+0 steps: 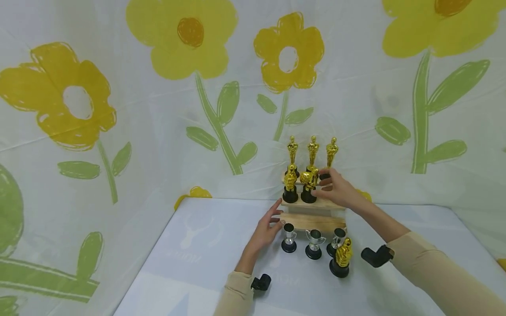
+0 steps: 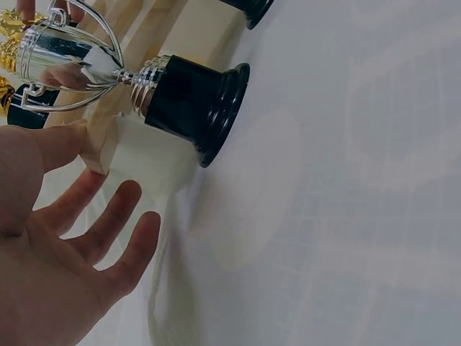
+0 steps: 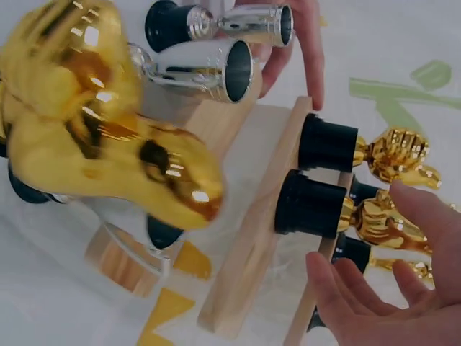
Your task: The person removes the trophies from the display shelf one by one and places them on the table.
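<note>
My left hand (image 1: pixel 264 231) rests its thumb and index finger at the left end of the wooden stepped rack's lowest board (image 1: pixel 312 223); its other fingers spread loosely in the left wrist view. Beside that hand stands a silver cup (image 2: pixel 191 104) on a black base. My right hand (image 1: pixel 341 192) is at the middle step, fingers apart, right beside a gold trophy (image 1: pixel 309 179). In the right wrist view its thumb is close to that trophy's gold top (image 3: pixel 385 223); contact is unclear. Another gold trophy (image 1: pixel 290 179) stands to its left on the same step.
Gold figure statuettes (image 1: pixel 313 151) line the top step. In front of the rack, silver cups (image 1: pixel 315 240) stand on the table (image 1: pixel 205 263), with one gold trophy (image 1: pixel 343 254) at the front right. Behind hangs a flower-printed cloth (image 1: pixel 348 101).
</note>
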`<state>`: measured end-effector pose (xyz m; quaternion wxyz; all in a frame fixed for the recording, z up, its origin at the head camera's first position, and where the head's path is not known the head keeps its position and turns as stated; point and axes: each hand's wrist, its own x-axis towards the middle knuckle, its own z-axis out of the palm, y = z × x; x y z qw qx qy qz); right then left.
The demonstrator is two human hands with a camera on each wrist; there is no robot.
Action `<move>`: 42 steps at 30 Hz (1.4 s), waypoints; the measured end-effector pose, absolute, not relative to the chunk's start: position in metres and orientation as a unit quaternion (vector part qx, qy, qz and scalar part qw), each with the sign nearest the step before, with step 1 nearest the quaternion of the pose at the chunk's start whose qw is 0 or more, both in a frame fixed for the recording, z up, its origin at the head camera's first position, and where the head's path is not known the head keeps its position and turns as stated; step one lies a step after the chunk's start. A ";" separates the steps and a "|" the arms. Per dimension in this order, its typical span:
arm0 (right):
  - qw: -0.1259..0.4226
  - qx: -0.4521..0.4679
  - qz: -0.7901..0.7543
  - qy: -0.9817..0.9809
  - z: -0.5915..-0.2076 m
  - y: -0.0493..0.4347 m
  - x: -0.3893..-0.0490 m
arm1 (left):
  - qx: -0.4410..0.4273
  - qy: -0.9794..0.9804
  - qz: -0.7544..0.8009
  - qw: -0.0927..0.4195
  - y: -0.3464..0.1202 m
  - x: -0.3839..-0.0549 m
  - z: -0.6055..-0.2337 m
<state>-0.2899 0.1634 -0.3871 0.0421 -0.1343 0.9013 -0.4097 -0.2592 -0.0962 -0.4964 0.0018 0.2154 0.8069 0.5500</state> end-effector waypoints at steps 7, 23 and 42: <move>0.055 -0.119 -0.392 0.910 -0.381 0.151 -0.299 | 0.223 0.805 0.550 0.002 -0.097 -0.257 -0.491; 0.010 -0.076 -0.350 0.934 -0.393 0.136 -0.311 | 0.203 0.815 0.543 -0.008 -0.093 -0.277 -0.526; -0.012 -0.098 -0.311 0.945 -0.391 0.132 -0.313 | 0.221 0.813 0.539 0.000 -0.096 -0.257 -0.491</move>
